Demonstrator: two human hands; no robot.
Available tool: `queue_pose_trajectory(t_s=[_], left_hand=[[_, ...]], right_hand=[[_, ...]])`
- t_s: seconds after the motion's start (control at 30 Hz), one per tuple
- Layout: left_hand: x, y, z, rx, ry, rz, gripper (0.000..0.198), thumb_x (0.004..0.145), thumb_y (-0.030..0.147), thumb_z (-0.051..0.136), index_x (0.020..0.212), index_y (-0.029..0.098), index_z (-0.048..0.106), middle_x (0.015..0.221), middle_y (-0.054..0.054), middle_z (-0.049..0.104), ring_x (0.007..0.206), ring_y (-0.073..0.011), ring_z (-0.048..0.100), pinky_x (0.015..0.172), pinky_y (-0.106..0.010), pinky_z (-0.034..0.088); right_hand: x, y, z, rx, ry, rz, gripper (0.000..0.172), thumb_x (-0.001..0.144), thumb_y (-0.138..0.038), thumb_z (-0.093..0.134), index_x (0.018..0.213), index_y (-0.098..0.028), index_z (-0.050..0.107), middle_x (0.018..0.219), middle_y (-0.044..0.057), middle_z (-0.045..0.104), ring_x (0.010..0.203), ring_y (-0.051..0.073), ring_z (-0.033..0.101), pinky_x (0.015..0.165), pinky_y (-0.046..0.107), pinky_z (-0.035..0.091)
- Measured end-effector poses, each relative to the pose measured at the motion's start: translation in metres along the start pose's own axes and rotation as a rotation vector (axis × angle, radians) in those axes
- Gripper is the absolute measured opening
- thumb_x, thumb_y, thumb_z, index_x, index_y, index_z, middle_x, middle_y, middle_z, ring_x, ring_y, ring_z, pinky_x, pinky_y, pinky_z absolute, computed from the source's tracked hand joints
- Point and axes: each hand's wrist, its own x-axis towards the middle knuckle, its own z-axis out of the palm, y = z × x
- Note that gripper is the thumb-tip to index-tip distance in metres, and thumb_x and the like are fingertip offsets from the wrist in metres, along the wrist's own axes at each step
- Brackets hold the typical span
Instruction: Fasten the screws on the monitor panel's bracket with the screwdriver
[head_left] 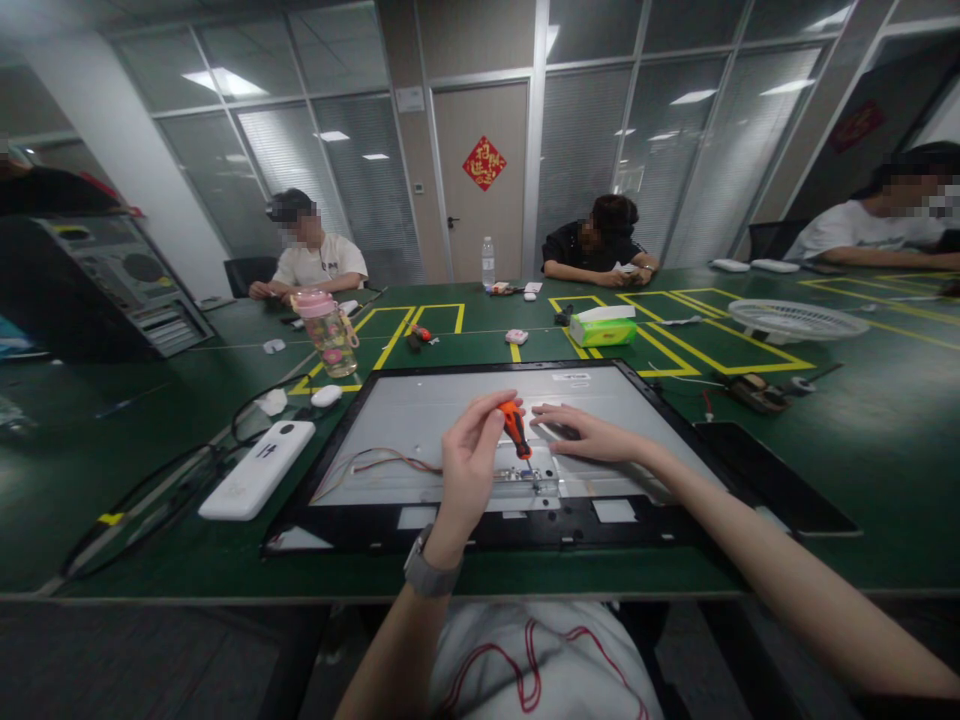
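A flat display panel (pixel 390 410) with a black frame lies on the green table, its grey back facing up. My left hand (pixel 472 455), with a watch at the wrist, is closed on an orange and black screwdriver (pixel 515 428). The screwdriver tilts, its tip down at a small metal bracket with a circuit part (pixel 536 480) near the panel's front edge. Coloured wires (pixel 390 455) run left from there. My right hand (pixel 589 436) rests on the panel just right of the screwdriver, fingers spread and holding nothing.
Left of the panel lie a white power bank (pixel 259 470), black cables (pixel 150 480) and a pink-lidded bottle (pixel 326 335). A black flat device (pixel 772 478) lies at the right. Behind are a tissue pack (pixel 602 328) and a white round grille (pixel 795 320). Several people sit around the table.
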Motion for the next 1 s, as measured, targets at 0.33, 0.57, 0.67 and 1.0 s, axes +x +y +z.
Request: queue_pose_trajectory(t_s=[0.33,0.57,0.67,1.0], left_hand=[[-0.0014,-0.0002,0.0009,-0.022,0.009,0.026,0.026,0.096,0.032,0.054,0.105,0.02,0.075,0.103,-0.008,0.07,0.097,-0.0191,0.068,0.09,-0.032,0.051],[0.0003,0.0015,0.0022,0.059,0.089,0.073,0.014,0.085,0.031,0.07,0.089,0.02,0.076,0.088,-0.004,0.065,0.078,-0.0141,0.064,0.072,-0.024,0.051],[0.0004,0.0011,0.0027,0.069,0.086,0.063,0.02,0.09,0.034,0.063,0.095,0.02,0.077,0.097,-0.007,0.067,0.09,-0.0175,0.065,0.081,-0.028,0.051],[0.0005,0.0002,0.0031,0.038,0.077,0.037,0.02,0.091,0.033,0.062,0.097,0.021,0.077,0.094,-0.005,0.067,0.081,-0.0144,0.064,0.077,-0.026,0.051]], right_hand=[[0.0009,0.0011,0.001,-0.008,-0.007,-0.002,0.063,0.089,-0.06,0.057,0.139,-0.022,0.055,0.155,0.015,0.041,0.143,0.033,0.036,0.117,0.053,0.026],[0.0007,-0.0002,0.0001,-0.017,-0.01,0.002,0.062,0.089,-0.061,0.057,0.138,-0.023,0.056,0.155,0.014,0.042,0.144,0.033,0.035,0.118,0.055,0.022],[0.0004,-0.0006,-0.0001,-0.011,-0.01,0.004,0.061,0.089,-0.061,0.058,0.138,-0.024,0.056,0.155,0.014,0.042,0.144,0.033,0.034,0.118,0.056,0.022],[0.0006,-0.0014,0.0,0.003,-0.004,0.01,0.061,0.088,-0.062,0.058,0.137,-0.025,0.057,0.155,0.013,0.042,0.144,0.033,0.035,0.118,0.055,0.022]])
